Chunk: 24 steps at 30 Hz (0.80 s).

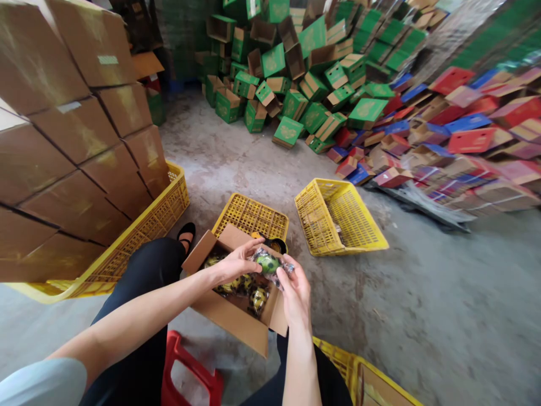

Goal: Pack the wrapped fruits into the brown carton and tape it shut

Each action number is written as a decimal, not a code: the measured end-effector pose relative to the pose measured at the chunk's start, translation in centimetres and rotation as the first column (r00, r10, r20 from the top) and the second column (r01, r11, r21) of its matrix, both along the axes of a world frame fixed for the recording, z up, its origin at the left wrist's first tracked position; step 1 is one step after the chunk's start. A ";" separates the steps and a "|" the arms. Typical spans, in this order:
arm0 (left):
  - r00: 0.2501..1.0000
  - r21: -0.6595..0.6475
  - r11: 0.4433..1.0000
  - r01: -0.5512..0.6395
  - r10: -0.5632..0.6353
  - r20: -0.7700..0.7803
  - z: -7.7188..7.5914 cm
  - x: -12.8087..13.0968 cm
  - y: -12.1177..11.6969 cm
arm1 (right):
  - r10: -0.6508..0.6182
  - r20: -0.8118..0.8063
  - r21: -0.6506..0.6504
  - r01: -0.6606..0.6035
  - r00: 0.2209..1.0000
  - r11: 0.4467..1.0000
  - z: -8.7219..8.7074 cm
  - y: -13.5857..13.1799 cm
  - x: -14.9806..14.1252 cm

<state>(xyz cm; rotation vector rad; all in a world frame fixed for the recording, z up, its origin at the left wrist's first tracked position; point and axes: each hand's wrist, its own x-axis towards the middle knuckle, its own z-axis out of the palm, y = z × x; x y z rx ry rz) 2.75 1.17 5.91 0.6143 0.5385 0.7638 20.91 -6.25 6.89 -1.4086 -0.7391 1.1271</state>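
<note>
My left hand (239, 263) and my right hand (298, 290) hold a green, dark-spotted, rounded item in clear plastic wrap (267, 263) between them. Fingers and thumb of each hand are closed on its opposite ends. It is above the right far part of an open cardboard box (230, 322), whose flaps are spread. Inside the box lie several plastic-wrapped yellow items with dark spots (257, 298); my left forearm hides some of them. Just behind my hands is a black and yellow object (276, 245), partly covered, its kind unclear.
A yellow crate (253, 217) stands behind the box, another yellow crate (344, 220) lies tipped at right. Stacked cartons (76, 129) rise at left in a large yellow crate (139, 234). A red stool (192, 366) is below me. Green cartons (291, 104) and red-blue cartons (471, 141) lie heaped behind.
</note>
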 end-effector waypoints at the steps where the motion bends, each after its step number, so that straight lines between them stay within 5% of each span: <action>1: 1.000 -0.003 1.000 0.004 -0.004 -0.009 0.0 0.0 0.0 | -0.005 0.014 0.005 0.005 1.000 1.000 -0.1 0.0 0.1; 9: 0.995 -0.099 0.995 0.024 -0.033 -0.094 -0.6 0.1 0.0 | -0.014 0.084 0.039 0.011 0.996 0.999 -0.6 0.1 0.4; 24: 0.987 0.020 0.999 -0.029 0.032 -0.155 -1.0 0.3 -0.1 | 0.049 0.191 0.043 -0.059 0.980 0.997 -0.5 0.0 0.6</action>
